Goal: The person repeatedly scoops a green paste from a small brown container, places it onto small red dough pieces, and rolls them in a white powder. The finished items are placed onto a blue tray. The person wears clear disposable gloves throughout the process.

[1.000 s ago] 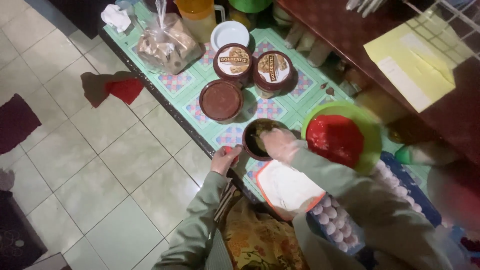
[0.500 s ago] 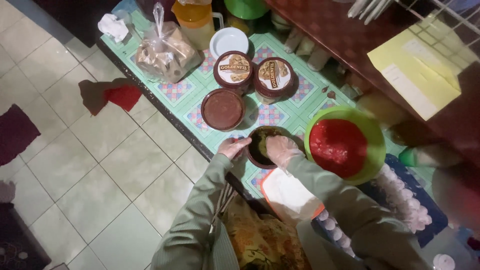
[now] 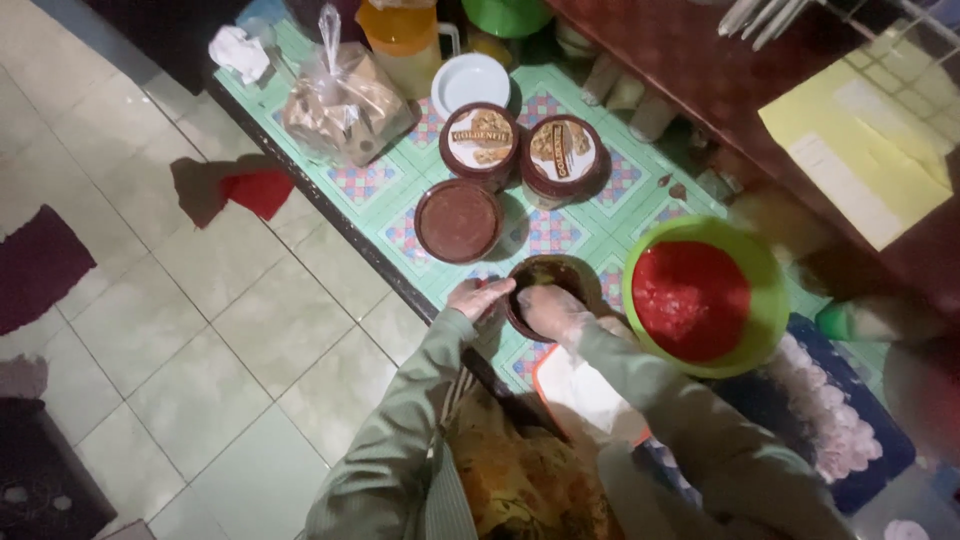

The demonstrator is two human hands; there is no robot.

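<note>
A small dark round bowl (image 3: 553,272) with brownish food inside sits on the green patterned tabletop (image 3: 570,230) near its front edge. My left hand (image 3: 477,297) rests against the bowl's left rim, fingers curled on it. My right hand (image 3: 550,308) reaches into the bowl from the near side, and its fingers look pressed into the contents. Whether it grips anything I cannot see. Both arms wear olive sleeves.
A green bowl (image 3: 770,300) of red paste stands right of the dark bowl. Behind are a brown lidded tub (image 3: 457,220), two round tins (image 3: 520,148), a white dish (image 3: 470,82), a plastic bag (image 3: 345,100), an orange jug (image 3: 405,35). Egg tray (image 3: 830,420) at right; red cloth (image 3: 258,190) on the floor.
My left hand came up from the table edge onto the dark bowl's rim. My right hand stays in the bowl. The camera has shifted slightly.
</note>
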